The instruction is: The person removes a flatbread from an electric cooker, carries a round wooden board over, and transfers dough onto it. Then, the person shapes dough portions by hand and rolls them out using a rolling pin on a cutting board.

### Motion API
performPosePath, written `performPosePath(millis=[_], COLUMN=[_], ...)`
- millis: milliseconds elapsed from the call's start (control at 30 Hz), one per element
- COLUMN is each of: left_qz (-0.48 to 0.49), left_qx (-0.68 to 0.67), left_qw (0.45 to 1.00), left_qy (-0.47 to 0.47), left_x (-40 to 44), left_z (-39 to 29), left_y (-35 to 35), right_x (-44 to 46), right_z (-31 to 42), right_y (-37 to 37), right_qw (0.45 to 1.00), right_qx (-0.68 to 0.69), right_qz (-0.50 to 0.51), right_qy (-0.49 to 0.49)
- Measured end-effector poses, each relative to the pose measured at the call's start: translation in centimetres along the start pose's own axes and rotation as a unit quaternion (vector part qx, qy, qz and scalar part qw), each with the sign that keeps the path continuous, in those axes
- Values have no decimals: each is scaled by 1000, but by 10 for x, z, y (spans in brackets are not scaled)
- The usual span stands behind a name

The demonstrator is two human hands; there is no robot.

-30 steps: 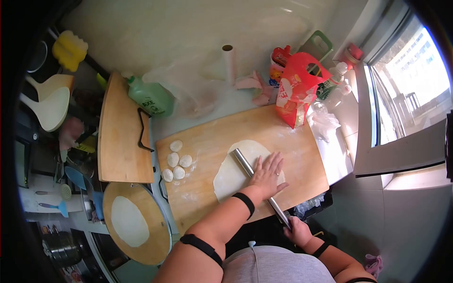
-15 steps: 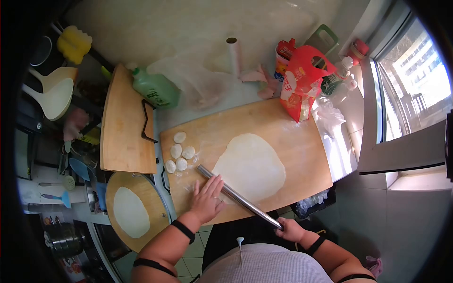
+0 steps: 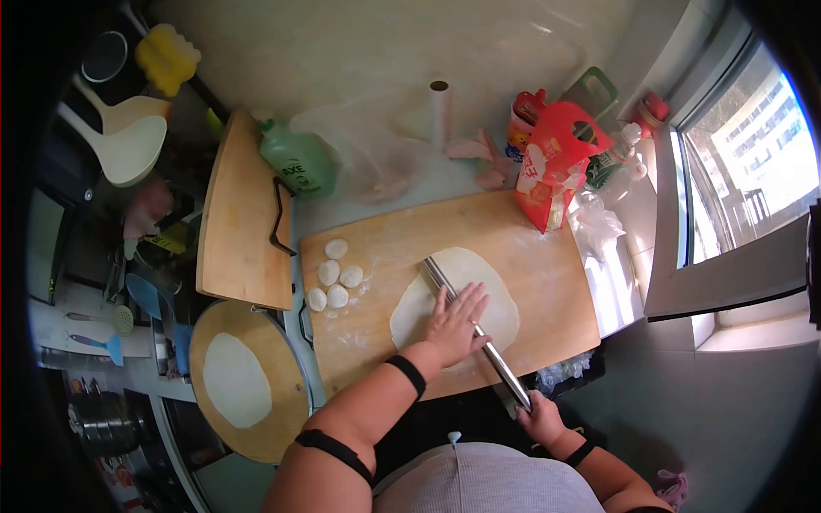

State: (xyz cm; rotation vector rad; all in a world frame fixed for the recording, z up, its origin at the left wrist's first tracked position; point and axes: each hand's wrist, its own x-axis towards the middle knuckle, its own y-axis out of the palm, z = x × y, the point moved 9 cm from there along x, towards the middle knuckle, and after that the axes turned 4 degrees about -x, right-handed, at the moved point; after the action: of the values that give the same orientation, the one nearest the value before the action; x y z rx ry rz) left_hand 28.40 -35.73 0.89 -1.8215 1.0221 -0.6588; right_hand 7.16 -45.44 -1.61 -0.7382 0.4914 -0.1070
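A large thin sheet of dough (image 3: 492, 286) lies on the wooden board (image 3: 547, 333). Across it runs a shiny metal rolling pin (image 3: 506, 373), slanting from upper left to lower right. My left hand (image 3: 457, 321) rests flat on the pin over the dough, fingers stretched out. At the pin's lower end, past the board's front edge, my right hand (image 3: 540, 416) is wrapped round it. Several small dough pieces (image 3: 351, 276) sit at the board's left side, with loose flour around them.
A round wooden board (image 3: 291, 410) at left bears another flat dough sheet (image 3: 237, 380). An upright cutting board (image 3: 244, 222) and green bottle (image 3: 297, 160) stand behind it. A red flour bag (image 3: 556, 167) stands at the back right corner, near the open window (image 3: 753, 162).
The rolling pin has moved right, from the dough's left edge onto its middle. My left hand has travelled with it, and my right hand has shifted slightly right. The camera view has shifted a little.
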Motion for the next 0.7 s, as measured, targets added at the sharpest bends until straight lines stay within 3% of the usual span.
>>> performPosePath(millis=[200,267,367,433,467,600,667,700], left_qz=[-50,-76,-119,-175,-199,-277,-288,-298], left_qx=[-25,-20,-35,-50,-37,-34,-68,-68], left_qw=[992,987,972,951,938,870,839,808], left_qy=[-112,-141,-198,-251,-282,-407,-456,-503], left_x=[-104,-153,-219,-259,-277,-356,-395,-418], left_z=[41,54,68,71,72,60,46,37], left_y=[-69,-71,-68,-77,-83,-80,-62,-50], right_x=[40,67,107,130,142,163,180,194], right_z=[6,9,-14,-22,-27,-34,-33,-29], right_y=[-39,-55,-62,-67,-67,-69,-67,-66], right_qw=[982,979,940,938,945,943,955,933], right_qx=[-94,-113,-219,-234,-253,-245,-241,-283], right_qz=[-160,-171,-253,-247,-206,-204,-139,-158], right_qy=[-43,-13,-74,-69,-23,-91,-102,-157])
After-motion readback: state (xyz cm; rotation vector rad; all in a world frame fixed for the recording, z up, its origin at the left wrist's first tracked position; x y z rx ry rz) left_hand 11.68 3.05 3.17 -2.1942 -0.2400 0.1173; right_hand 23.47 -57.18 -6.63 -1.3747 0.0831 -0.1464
